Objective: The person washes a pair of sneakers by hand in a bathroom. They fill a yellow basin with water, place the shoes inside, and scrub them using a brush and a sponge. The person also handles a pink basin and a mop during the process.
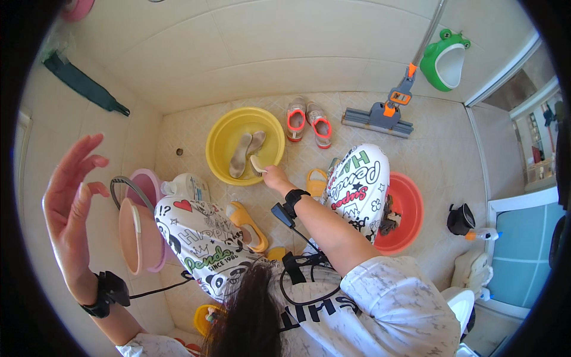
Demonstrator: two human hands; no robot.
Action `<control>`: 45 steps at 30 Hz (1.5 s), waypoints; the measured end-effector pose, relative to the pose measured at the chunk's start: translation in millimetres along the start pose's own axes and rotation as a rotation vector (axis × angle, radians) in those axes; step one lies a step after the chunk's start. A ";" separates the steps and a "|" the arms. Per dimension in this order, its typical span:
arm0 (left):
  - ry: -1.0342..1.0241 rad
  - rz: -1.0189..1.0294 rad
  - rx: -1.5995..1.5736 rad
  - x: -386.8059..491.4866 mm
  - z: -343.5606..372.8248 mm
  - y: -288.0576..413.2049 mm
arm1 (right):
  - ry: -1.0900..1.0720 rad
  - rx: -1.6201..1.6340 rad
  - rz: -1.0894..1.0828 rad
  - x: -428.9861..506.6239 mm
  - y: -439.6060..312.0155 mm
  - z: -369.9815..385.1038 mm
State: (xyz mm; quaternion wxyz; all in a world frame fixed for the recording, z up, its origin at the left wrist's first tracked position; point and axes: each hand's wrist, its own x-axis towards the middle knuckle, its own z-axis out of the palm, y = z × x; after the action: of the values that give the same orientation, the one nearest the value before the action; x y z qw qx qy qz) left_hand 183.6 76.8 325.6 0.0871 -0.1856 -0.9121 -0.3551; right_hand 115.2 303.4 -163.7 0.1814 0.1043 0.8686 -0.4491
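My right hand [275, 178] is closed around the handle of a pale scrub brush [257, 165], at the lower right rim of a yellow plastic basin [214, 158]. Two greyish shoe insoles [241, 155] lie in the basin, partly overlapping, in what looks like shallow water. My left hand [73, 192] is raised at the left, fingers apart and curled, holding nothing. A pair of grey sneakers [296, 120] with coral linings stands on the tiled floor just right of the basin.
Pink and peach buckets [129, 236] and a white plastic jug [191, 187] are beside my left knee. A red basin [410, 214] holding dark cloth sits by my right knee. A flat mop [383, 117] leans at the back right; a green frog-shaped urinal [430, 64] hangs on the wall.
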 end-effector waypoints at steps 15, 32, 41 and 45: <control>0.104 -0.414 0.150 19.8 -41.0 -6.2 | 0.104 0.225 0.104 -21.8 -14.3 5.9; -0.488 -0.687 -0.403 153.8 223.4 -79.6 | 0.124 0.479 0.304 -16.1 -38.0 18.1; -0.402 -0.987 -0.554 91.3 363.7 -286.7 | 0.341 0.431 0.153 -4.6 -34.8 39.7; -0.574 -1.037 -0.421 43.0 390.6 -351.4 | 0.254 0.384 0.230 8.5 -15.9 36.0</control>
State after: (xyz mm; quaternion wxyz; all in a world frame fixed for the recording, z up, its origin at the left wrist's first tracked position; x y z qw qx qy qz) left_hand -7.1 115.7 -164.3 -0.3831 0.1797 -0.7812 -0.4590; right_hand 109.9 265.0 -174.4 0.0976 0.2906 0.7656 -0.5657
